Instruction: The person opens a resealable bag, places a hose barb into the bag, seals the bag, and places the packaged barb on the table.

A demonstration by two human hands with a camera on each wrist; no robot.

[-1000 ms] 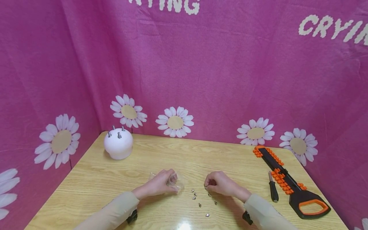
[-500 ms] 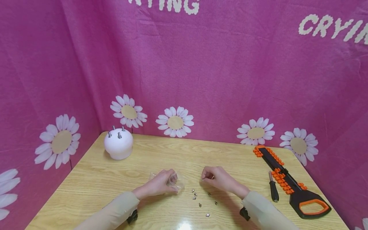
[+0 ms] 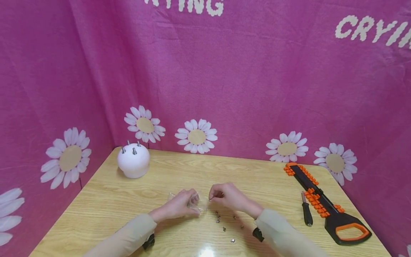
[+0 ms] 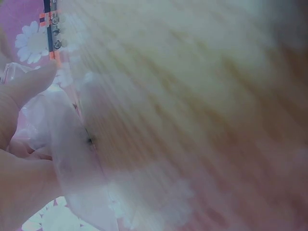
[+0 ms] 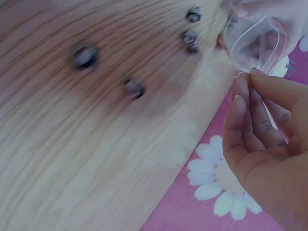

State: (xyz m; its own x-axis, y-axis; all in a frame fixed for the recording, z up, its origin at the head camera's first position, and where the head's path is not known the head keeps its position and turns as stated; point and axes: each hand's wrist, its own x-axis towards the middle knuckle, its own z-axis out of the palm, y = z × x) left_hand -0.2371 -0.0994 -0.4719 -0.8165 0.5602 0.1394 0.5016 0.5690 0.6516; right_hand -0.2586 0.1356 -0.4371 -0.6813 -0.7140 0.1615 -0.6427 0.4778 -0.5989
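A clear zip bag stands on its side on the table, gripped by my left hand between thumb and fingers. In the right wrist view the mouth of the bag gapes toward my right hand. Thumb and forefinger of that right hand pinch a small metal piece, mostly hidden by the fingertips, just beside the bag's mouth. Several small shiny metal pieces lie scattered on the wood in front of the hands; their exact kind is too small to tell.
At the back left stands a white rounded object with metal studs on top. On the right lie a black-handled screwdriver and a long black and orange tool. Pink flowered cloth hangs around the wooden table.
My right hand has lifted from the scattered metal pieces and moved left to the bag's mouth with a piece in its fingertips. My left hand and the bag have stayed in place.
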